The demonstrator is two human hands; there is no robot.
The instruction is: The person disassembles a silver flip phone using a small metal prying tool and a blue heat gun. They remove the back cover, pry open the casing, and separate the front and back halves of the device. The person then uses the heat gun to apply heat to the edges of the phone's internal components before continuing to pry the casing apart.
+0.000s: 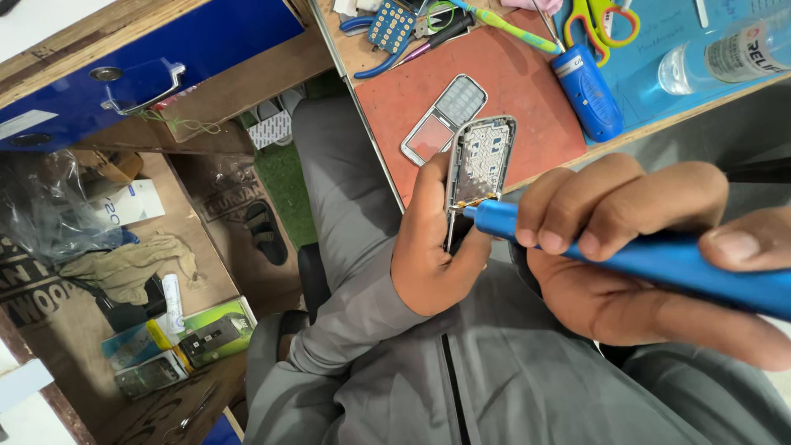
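Left hand (435, 251), frame centre: fingers curled, clenched on the lower end of a stripped silver mobile-phone chassis w/ exposed keypad board (480, 165). Thumb lies along the chassis' left edge; remaining fingers wrap behind, not visible. Chassis stands approx. upright, top end tilted slightly right, its upper half projecting above the hand and overlapping the table edge.

Right hand (643, 247), centre-right to right edge: closed in a pen-type grip round a blue cylindrical electric screwdriver (659, 259). Index and adjacent fingers fold over the barrel from above; thumb presses on top at far right. Barrel runs from lower right up-left; nose end meets the chassis at its lower portion, just above the left thumb. Bit itself too small to resolve; contact pt. marked by a small orange-yellow strip.

Both hands sit over a grey-clothed lap, close together, tool bridging them.

Surroundings: upper centre, reddish-brown work mat (511, 82) on a wooden table; on it, a loose silver phone front cover w/ clear window (443, 119), just above-left of the chassis, not touching. A second blue cylindrical tool (587, 92) lies at the mat's right edge. Yellow-handled scissors (606, 21) and a clear plastic bottle (725, 53) at upper right. Blue drawer front w/ metal handle (144, 58) at upper left.
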